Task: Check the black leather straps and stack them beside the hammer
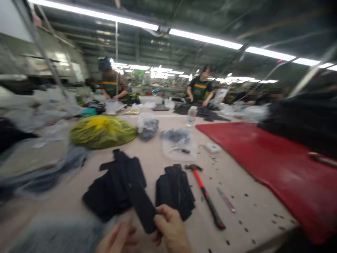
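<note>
Between the thumb and fingers of my right hand [170, 225] is the near end of a dark fabric strip [143, 203], which slants up and left toward a pile. My left hand [118, 237] is just left of the strip, blurred, with its fingers loosely bent and apart and nothing visible in them. Beyond my hands, a loose pile of dark fabric pieces [109, 191] lies on the left. A neater stack of dark fabric pieces [175, 191] lies to its right, close to my right hand.
Right of the stack lie a claw hammer [206, 196] and a slim pinkish tool [226, 200]. Small dark scraps dot the pale table [237, 221]. Farther off are a yellow bag [102, 131], clear bags, a bottle [191, 116] and red sheeting [263, 154]. Two people work across the table.
</note>
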The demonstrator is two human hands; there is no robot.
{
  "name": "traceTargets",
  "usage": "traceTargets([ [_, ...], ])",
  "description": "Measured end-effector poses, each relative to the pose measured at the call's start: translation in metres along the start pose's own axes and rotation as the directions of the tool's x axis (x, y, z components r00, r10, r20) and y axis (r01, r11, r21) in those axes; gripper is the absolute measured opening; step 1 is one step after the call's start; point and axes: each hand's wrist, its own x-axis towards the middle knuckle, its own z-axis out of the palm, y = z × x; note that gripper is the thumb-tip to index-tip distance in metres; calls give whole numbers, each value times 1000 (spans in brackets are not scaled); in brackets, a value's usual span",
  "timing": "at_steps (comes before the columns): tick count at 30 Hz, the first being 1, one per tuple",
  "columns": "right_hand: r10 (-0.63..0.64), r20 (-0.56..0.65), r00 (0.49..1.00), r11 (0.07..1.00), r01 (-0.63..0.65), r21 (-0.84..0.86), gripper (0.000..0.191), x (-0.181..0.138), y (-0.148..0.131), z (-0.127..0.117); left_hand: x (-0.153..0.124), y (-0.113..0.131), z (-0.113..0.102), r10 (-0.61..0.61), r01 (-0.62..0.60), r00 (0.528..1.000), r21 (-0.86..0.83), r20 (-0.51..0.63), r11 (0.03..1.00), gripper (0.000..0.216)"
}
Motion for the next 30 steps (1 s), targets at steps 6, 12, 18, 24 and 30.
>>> traceTargets([
  [6,-38,156,987,956,-9,294,33,-42,19,-25,-8,-31,-11,-64,81,993,-175,97,981,44],
  [12,-56,233,971,925,-37,378,24,-53,26,-31,-17,-35,5,-62,71,997,-190,51,979,39],
  [18,25,215,976,856,-132,500,19,-51,32,-33,-24,-36,8,-123,144,988,-250,96,958,42],
  [24,56,241,969,805,-187,563,20,-53,37,-38,-24,-38,13,-227,281,956,-360,185,889,43],
  [30,-16,256,967,794,-143,591,25,-53,41,-40,-27,-50,12,-304,346,934,-269,189,899,48],
])
